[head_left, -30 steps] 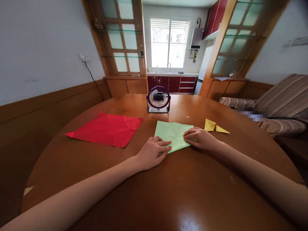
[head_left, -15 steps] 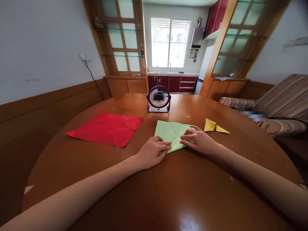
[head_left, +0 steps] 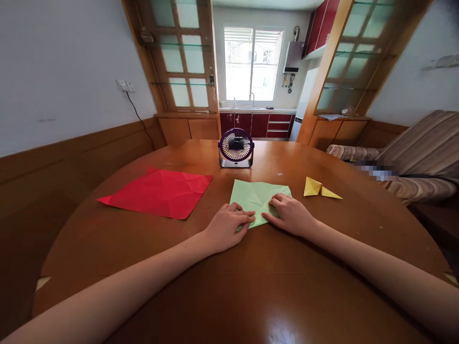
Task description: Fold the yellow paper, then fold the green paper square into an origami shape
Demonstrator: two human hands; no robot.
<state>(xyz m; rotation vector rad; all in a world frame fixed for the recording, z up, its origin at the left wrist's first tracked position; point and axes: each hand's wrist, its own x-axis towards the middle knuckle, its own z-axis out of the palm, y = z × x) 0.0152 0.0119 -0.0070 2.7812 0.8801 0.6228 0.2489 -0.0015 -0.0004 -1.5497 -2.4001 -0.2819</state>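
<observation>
A light green sheet of paper (head_left: 247, 193) with crease lines lies on the table in front of me. My left hand (head_left: 231, 223) rests on its lower left corner, fingers stretched to the right and pressing it against the table. On the right part of the sheet, my right hand (head_left: 287, 214) touches the paper with its fingertips, thumb held apart and pointing left. The lower right corner of the sheet is hidden under my right hand. Neither hand lifts the paper.
A creased red sheet of paper (head_left: 158, 193) lies to the left. Folded yellow paper (head_left: 313, 187) sits to the right. A small purple fan (head_left: 236, 147) stands behind the green sheet on the brown wooden table (head_left: 229, 296). A striped armchair (head_left: 419, 148) is beyond the right edge.
My right hand has slid left and slightly down over the green paper, uncovering its upper right corner. My left hand and the other things have stayed in place.
</observation>
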